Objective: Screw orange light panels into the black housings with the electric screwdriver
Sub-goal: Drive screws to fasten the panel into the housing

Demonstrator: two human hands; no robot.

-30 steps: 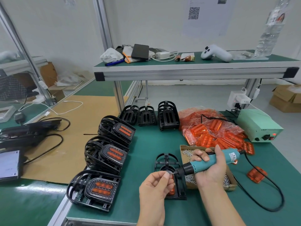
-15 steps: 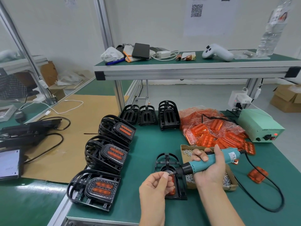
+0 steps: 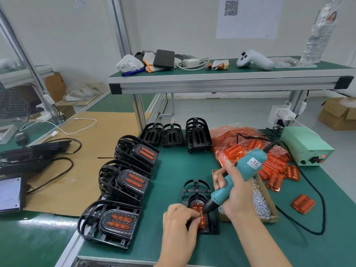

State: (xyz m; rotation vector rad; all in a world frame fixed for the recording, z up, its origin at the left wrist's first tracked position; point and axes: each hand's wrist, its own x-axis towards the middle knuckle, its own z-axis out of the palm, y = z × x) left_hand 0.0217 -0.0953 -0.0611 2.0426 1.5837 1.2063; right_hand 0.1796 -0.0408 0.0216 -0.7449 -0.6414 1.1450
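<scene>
A black housing (image 3: 194,189) lies flat on the green mat near the front edge, with an orange light panel (image 3: 198,208) seated in it. My right hand (image 3: 234,193) grips the teal electric screwdriver (image 3: 240,176), tilted steeply so its black tip comes down onto the panel. My left hand (image 3: 180,218) sits at the housing's left side, its fingertips pinched together right at the driver tip; whether they hold a screw is hidden.
Three stacks of finished housings (image 3: 125,178) stand to the left, empty housings (image 3: 197,135) at the back. A bag of orange panels (image 3: 248,149), a cardboard tray of screws (image 3: 260,203), a loose panel (image 3: 303,203) and the green power supply (image 3: 306,145) lie right.
The screwdriver has swung from nearly level to steeply tilted, its tip now down on the panel. My left hand has dropped lower onto the housing with it.
</scene>
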